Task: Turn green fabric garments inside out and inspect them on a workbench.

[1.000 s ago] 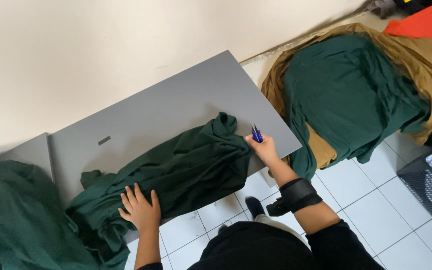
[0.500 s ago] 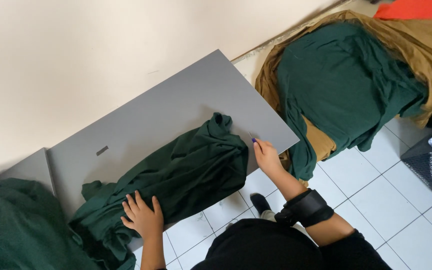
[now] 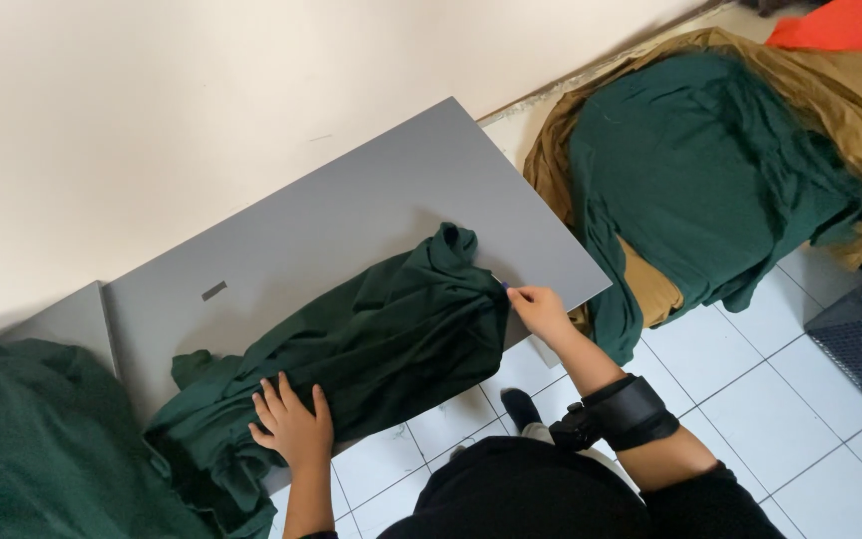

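1. Our left hand presses, fingers spread, on the green cloth at the grey board's front edge; our right hand pinches a small blue thing against it.
2. We judge the bunched cloth could slide off that edge; much overhangs.

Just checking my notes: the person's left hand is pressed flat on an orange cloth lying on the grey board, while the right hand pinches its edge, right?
Not quite. The cloth under the left hand is a dark green cloth, not orange, as the head view shows. It does lie on the grey board, and the right hand is at its edge.
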